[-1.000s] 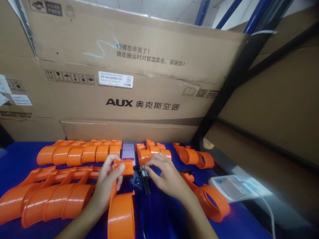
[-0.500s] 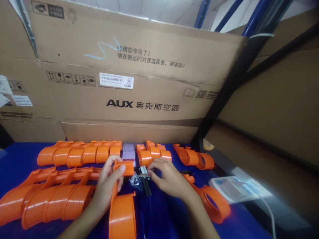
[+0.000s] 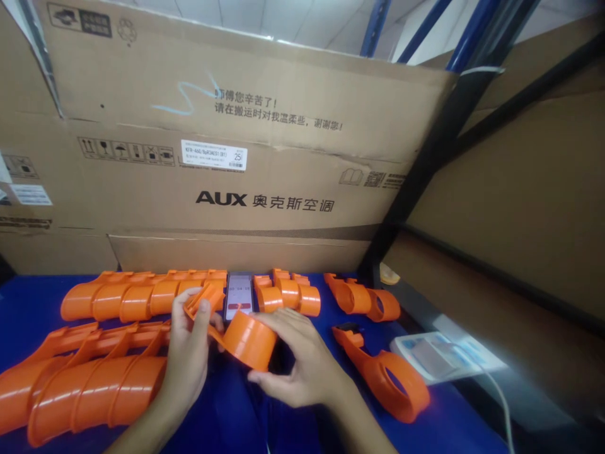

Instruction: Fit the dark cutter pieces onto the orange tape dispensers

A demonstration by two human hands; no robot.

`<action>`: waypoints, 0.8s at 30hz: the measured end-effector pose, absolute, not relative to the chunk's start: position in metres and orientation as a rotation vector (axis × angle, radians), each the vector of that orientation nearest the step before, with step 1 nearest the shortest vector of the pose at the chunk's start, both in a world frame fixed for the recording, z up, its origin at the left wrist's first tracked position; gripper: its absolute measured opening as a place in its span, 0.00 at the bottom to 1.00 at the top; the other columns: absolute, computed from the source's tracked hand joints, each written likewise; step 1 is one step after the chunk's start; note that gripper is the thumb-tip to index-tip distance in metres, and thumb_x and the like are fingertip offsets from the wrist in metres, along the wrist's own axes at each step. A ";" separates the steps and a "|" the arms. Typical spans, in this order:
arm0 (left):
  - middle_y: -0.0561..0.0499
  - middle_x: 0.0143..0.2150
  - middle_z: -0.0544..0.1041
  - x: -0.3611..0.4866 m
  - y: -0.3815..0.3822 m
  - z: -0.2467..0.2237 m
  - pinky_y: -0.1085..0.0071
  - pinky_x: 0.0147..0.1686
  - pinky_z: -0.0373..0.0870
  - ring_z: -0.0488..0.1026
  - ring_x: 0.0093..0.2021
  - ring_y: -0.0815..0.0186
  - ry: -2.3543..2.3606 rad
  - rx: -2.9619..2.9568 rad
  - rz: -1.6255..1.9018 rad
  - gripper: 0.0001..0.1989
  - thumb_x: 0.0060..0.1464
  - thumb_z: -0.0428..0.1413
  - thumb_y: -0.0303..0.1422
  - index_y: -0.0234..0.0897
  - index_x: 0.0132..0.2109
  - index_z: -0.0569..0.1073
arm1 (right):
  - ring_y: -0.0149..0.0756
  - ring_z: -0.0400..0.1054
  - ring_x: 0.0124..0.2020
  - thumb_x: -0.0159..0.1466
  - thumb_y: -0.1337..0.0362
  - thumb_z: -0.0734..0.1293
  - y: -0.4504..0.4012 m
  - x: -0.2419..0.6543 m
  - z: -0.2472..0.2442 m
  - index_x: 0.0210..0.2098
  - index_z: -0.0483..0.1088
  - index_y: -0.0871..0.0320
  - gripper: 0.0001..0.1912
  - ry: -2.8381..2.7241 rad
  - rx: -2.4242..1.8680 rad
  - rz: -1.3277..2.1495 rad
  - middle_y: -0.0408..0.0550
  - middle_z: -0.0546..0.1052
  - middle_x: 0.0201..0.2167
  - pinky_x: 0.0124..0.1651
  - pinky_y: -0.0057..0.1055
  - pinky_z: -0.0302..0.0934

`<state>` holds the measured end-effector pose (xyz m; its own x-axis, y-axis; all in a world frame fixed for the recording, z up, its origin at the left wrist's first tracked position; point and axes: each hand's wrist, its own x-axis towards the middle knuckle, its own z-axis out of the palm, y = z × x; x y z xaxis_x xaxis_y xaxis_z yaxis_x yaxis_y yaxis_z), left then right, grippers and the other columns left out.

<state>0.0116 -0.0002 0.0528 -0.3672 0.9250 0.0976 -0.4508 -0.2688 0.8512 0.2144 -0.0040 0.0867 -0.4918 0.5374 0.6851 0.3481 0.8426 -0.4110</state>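
Observation:
Between my hands is an orange plastic ring holder (image 3: 250,340), tilted above the blue surface. My left hand (image 3: 191,343) pinches its narrow clip-like end, thumb on top. Around the wide round band at its other end, my right hand (image 3: 300,356) has its fingers on the top and its thumb below. Just beyond the part stands a phone (image 3: 239,295) with a timer on its screen. Whatever lies on the surface directly behind the held part is mostly hidden.
Rows of similar orange holders (image 3: 99,384) lie at the left and along the back. More sit at the right, one larger in view (image 3: 401,384). A white power strip (image 3: 439,356) with a cable is at the right edge. A cardboard panel (image 3: 255,246) stands behind the blue surface (image 3: 222,416).
My right hand has left the small metal and dark pieces near the middle and taken hold of the holder's round band. The holder has been raised and turned, its band now pointing right.

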 end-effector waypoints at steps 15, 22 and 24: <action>0.46 0.44 0.79 0.007 0.002 0.039 0.68 0.28 0.72 0.75 0.37 0.60 0.888 0.906 1.660 0.22 0.61 0.59 0.49 0.41 0.55 0.72 | 0.52 0.77 0.42 0.66 0.41 0.65 0.050 0.276 0.082 0.60 0.69 0.58 0.33 -1.254 -1.724 -0.110 0.57 0.82 0.44 0.42 0.39 0.67; 0.49 0.39 0.78 0.007 -0.002 0.041 0.71 0.28 0.70 0.74 0.33 0.63 0.877 1.014 1.601 0.18 0.62 0.60 0.46 0.42 0.54 0.71 | 0.56 0.77 0.46 0.70 0.39 0.59 0.046 0.279 0.085 0.65 0.65 0.58 0.35 -1.396 -2.011 -0.115 0.63 0.81 0.47 0.44 0.43 0.68; 0.51 0.34 0.77 0.007 -0.002 0.039 0.71 0.26 0.68 0.72 0.30 0.65 0.899 1.079 1.539 0.16 0.62 0.60 0.45 0.40 0.50 0.72 | 0.56 0.78 0.47 0.70 0.39 0.59 0.048 0.280 0.083 0.66 0.64 0.59 0.36 -1.402 -2.050 -0.124 0.64 0.81 0.47 0.45 0.44 0.69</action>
<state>0.0066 -0.0018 0.0390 -0.0913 0.9767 0.1944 -0.3102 -0.2134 0.9264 0.2799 0.0477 0.0833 0.4257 0.8031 0.4170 0.8636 -0.2232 -0.4520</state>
